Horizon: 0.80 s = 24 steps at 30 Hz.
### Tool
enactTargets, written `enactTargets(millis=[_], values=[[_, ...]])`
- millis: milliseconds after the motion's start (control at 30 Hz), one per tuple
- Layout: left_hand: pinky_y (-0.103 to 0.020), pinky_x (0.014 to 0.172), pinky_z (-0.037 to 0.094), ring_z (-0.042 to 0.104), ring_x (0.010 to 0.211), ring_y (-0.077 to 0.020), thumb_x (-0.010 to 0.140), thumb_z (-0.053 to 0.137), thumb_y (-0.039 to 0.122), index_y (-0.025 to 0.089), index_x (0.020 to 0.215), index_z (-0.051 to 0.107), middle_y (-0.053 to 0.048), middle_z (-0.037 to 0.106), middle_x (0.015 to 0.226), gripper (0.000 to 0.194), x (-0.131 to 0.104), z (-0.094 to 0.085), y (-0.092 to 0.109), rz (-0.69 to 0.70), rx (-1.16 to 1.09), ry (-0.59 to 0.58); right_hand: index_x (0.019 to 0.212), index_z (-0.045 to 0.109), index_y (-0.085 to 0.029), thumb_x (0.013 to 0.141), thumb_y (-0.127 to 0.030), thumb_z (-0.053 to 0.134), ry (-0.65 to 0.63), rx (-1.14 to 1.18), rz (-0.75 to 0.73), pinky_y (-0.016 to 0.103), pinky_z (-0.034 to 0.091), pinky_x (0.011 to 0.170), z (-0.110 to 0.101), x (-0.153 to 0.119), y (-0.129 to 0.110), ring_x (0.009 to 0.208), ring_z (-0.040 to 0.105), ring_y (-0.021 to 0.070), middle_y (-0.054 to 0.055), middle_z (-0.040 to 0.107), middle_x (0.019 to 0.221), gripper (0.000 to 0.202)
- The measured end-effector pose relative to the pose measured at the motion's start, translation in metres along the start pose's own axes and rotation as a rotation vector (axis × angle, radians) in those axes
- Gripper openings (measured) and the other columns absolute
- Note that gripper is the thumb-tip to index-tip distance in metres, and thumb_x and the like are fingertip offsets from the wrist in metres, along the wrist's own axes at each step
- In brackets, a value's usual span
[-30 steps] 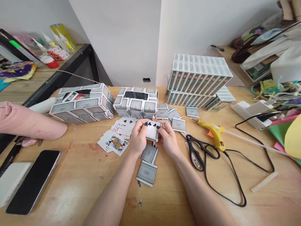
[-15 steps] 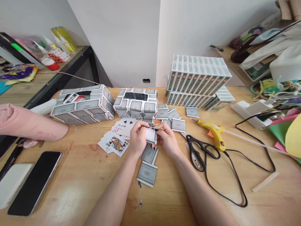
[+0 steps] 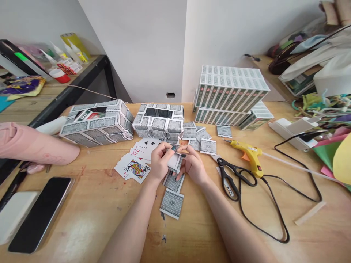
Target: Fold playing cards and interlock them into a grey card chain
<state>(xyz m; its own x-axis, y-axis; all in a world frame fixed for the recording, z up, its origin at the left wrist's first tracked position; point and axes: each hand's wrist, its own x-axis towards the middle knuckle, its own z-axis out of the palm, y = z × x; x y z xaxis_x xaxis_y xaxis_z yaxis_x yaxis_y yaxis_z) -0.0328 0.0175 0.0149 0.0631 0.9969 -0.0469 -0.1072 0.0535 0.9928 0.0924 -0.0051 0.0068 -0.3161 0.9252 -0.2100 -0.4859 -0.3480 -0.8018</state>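
Between my two hands is a playing card (image 3: 173,163) with its edges folded, its white side partly showing. My left hand (image 3: 161,160) grips its left side, thumb on top. On the right, my right hand (image 3: 194,166) pinches the card's far right edge with thumb and finger. Folded cards with grey patterned backs (image 3: 172,203) lie just below my hands. Loose face-up cards, with a queen of clubs (image 3: 137,170) on top, spread to the left. More folded cards (image 3: 207,146) lie beyond my right hand.
Two boxes made of folded cards, one left (image 3: 95,122) and one centre (image 3: 159,120), stand at the back. Stacked card packs (image 3: 230,91) rise behind. Black-handled scissors (image 3: 233,177), a yellow glue gun (image 3: 248,153) with its cord, a phone (image 3: 41,213) and a pink roll (image 3: 35,144) lie around.
My left thumb has moved over the card, toward its upper right edge. The right hand has turned slightly, its fingers more spread under the card.
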Motion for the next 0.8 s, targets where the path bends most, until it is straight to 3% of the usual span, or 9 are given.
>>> enactTargets(millis=[100, 233, 367, 533, 633, 733, 800], values=[[-0.022, 0.044, 0.030, 0.039, 0.047, -0.0088, 0.071, 0.061, 0.033, 0.018, 0.065, 0.052, 0.003, 0.046, 0.054, 0.019, -0.001, -0.001, 0.003, 0.021, 0.021, -0.043, 0.088, 0.042, -0.021, 0.081, -0.049, 0.047, 0.026, -0.058, 0.114, 0.022, 0.044, 0.029, 0.001, 0.001, -0.001, 0.037, 0.058, 0.0153, -0.004, 0.059, 0.051, 0.029], [-0.024, 0.044, 0.028, 0.038, 0.046, -0.0098, 0.075, 0.054, 0.038, 0.018, 0.062, 0.053, 0.002, 0.045, 0.054, 0.024, -0.002, -0.003, 0.005, 0.012, 0.002, -0.070, 0.077, 0.047, -0.016, 0.081, -0.053, 0.049, -0.130, -0.049, 0.228, 0.018, 0.037, 0.025, 0.000, 0.001, -0.001, 0.032, 0.055, 0.0141, 0.001, 0.060, 0.047, 0.036], [-0.026, 0.045, 0.030, 0.041, 0.048, -0.0115, 0.081, 0.043, 0.043, 0.017, 0.063, 0.055, -0.001, 0.048, 0.056, 0.034, 0.001, -0.010, 0.003, 0.001, -0.013, -0.117, 0.079, 0.049, -0.014, 0.079, -0.050, 0.055, -0.235, 0.026, 0.223, 0.020, 0.044, 0.031, 0.000, 0.000, 0.000, 0.038, 0.059, 0.0146, 0.006, 0.065, 0.056, 0.037], [-0.024, 0.044, 0.027, 0.037, 0.046, -0.0096, 0.078, 0.051, 0.037, 0.017, 0.058, 0.051, 0.001, 0.042, 0.054, 0.029, 0.004, -0.013, 0.002, -0.082, -0.066, -0.157, 0.082, 0.051, -0.014, 0.080, -0.051, 0.057, -0.230, 0.014, 0.171, 0.019, 0.047, 0.036, 0.003, 0.002, 0.002, 0.042, 0.061, 0.0136, 0.004, 0.065, 0.056, 0.038], [-0.023, 0.043, 0.027, 0.037, 0.045, -0.0088, 0.077, 0.054, 0.037, 0.017, 0.063, 0.056, 0.003, 0.043, 0.053, 0.025, 0.004, -0.009, 0.002, -0.103, -0.094, -0.075, 0.079, 0.050, -0.015, 0.079, -0.051, 0.057, -0.183, -0.017, 0.136, 0.019, 0.046, 0.034, 0.002, 0.003, 0.002, 0.040, 0.060, 0.0133, 0.002, 0.062, 0.053, 0.037], [-0.022, 0.049, 0.034, 0.045, 0.052, -0.0095, 0.079, 0.053, 0.040, 0.018, 0.083, 0.066, 0.002, 0.051, 0.060, 0.025, 0.007, -0.007, 0.000, -0.036, -0.131, 0.080, 0.080, 0.050, -0.016, 0.078, -0.052, 0.059, -0.126, -0.019, 0.085, 0.019, 0.048, 0.036, 0.001, 0.004, 0.001, 0.042, 0.060, 0.0126, 0.000, 0.062, 0.055, 0.037], [-0.023, 0.056, 0.039, 0.051, 0.061, -0.0114, 0.080, 0.052, 0.042, 0.018, 0.091, 0.067, 0.000, 0.057, 0.068, 0.031, 0.008, -0.007, -0.001, -0.020, -0.142, 0.107, 0.081, 0.050, -0.016, 0.077, -0.052, 0.059, -0.086, -0.022, 0.059, 0.021, 0.050, 0.039, 0.001, 0.005, 0.000, 0.044, 0.061, 0.0124, 0.000, 0.062, 0.057, 0.037]])
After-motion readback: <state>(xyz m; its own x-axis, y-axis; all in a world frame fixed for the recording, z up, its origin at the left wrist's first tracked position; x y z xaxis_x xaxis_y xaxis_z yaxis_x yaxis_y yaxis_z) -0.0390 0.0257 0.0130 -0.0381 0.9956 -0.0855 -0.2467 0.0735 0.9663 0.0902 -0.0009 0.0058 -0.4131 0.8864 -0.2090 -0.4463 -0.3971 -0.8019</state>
